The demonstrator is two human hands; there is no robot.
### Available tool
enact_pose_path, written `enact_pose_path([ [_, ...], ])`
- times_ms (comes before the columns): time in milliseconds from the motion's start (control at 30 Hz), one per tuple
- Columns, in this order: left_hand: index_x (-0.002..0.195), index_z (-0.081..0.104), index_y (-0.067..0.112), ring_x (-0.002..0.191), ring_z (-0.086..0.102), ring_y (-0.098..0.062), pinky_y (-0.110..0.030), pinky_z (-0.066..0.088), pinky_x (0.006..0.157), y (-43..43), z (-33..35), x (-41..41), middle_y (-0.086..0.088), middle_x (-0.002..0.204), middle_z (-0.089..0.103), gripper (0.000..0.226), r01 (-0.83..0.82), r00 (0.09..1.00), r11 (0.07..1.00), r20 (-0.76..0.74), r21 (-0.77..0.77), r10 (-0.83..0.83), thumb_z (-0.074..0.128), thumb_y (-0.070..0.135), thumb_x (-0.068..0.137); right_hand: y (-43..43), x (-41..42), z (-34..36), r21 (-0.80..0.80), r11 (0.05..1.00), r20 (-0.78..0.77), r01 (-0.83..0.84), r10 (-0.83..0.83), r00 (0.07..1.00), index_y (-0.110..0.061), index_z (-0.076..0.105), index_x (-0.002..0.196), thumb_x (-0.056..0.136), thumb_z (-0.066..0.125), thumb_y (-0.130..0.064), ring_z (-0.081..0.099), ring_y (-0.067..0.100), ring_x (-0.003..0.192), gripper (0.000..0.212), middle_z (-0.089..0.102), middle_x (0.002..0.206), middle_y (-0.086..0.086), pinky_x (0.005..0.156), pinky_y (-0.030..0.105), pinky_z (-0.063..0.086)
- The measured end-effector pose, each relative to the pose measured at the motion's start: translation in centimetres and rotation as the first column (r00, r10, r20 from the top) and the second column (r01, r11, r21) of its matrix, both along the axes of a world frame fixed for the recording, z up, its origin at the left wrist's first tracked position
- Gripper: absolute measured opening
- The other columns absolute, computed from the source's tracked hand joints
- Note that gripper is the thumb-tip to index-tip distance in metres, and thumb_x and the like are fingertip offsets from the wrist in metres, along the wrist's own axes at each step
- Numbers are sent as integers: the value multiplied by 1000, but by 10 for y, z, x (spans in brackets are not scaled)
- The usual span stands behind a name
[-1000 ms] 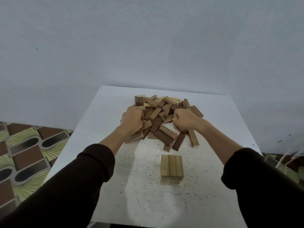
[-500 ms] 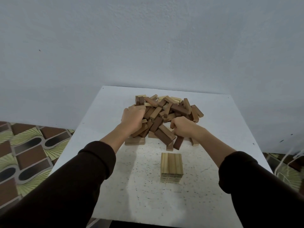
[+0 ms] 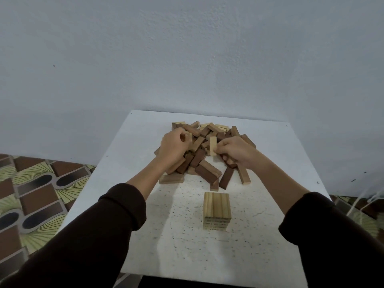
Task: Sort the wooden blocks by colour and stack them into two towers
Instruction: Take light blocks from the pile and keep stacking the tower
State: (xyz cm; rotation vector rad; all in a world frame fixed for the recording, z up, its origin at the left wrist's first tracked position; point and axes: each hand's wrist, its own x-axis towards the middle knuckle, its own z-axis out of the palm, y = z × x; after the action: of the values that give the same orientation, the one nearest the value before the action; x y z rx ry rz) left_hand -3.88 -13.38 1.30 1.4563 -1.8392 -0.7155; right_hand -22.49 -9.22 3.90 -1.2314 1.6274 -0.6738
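We have two bare hands in the pile (image 3: 204, 163) of mixed pale and dark blocks at the 12 o'clock half of the table (image 3: 178, 246). The right hand (image 3: 235, 152) pinches a pale block (image 3: 213, 145) by its lower end, thumb and fingertips, and the block stands upright, clear above the heap. The left hand (image 3: 173, 146) sits at the pile's 9 o'clock side with its fingers curled down into the blocks. We cannot tell whether it grips one or just rakes. The pale tower (image 3: 217, 206) stands alone at 6 o'clock of the pile, apart from the nearest loose dark blocks and closer to us. Its top layer shows grain lines running 12 to 6. No dark tower is visible, so we judge the task early, with pale sorting under way. The key relation is that the tower lies at 6 o'clock of the right hand, slightly toward 7, and the right hand is clearly nearer to it. The left hand is off at the tower's 10 to 11 o'clock. For placing, we judge the pinched block must tip from upright to flat, long axis likely 3 to 9, crosswise to the top layer. The risk is nudging the tower on set-down, or the pile sliding toward it.
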Motion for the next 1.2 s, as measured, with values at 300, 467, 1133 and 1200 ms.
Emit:
enact_pose_path([
  [300, 98, 59, -4, 53, 49, -7, -20, 42, 51, 39, 5, 0, -3, 69, 56, 22, 104, 864, 942, -499, 319, 74, 50, 16, 97, 15, 47, 25, -15, 999, 162, -37, 39, 986, -11, 61, 71, 87, 65, -8, 45, 9, 46, 16, 54, 64, 6, 43, 18, 36],
  [467, 76, 51, 12, 49, 42, -7, -14, 34, 43, 65, 13, 29, 1, 63, 49, 22, 84, 800, 944, -586, 318, 126, 45, 9, 97, 30, 75, 34, -20, 995, 65, -96, 97, 993, -8, 58, 70, 89, 62, -7, 42, 7, 42, 19, 46, 57, 5, 38, 16, 31],
  [1133, 92, 62, -5, 56, 44, -7, -20, 38, 55, 113, -39, 110, -3, 68, 55, 20, 34, 912, 963, -402, 267, 79, 62, 16, 91, 91, 167, -14, 30, 983, 76, -180, 177, 981, -11, 49, 70, 93, 41, -2, 43, 1, 50, 26, 46, 62, -4, 44, 12, 32],
  [1200, 81, 62, -1, 61, 46, -12, -27, 39, 60, 111, -44, 110, -4, 68, 56, 18, -29, 937, 967, -329, 255, 115, 66, 16, 87, 93, 169, -27, 40, 989, 101, -141, 137, 986, -5, 52, 94, 93, 37, -1, 47, 3, 59, 15, 48, 75, -1, 50, 16, 37],
])
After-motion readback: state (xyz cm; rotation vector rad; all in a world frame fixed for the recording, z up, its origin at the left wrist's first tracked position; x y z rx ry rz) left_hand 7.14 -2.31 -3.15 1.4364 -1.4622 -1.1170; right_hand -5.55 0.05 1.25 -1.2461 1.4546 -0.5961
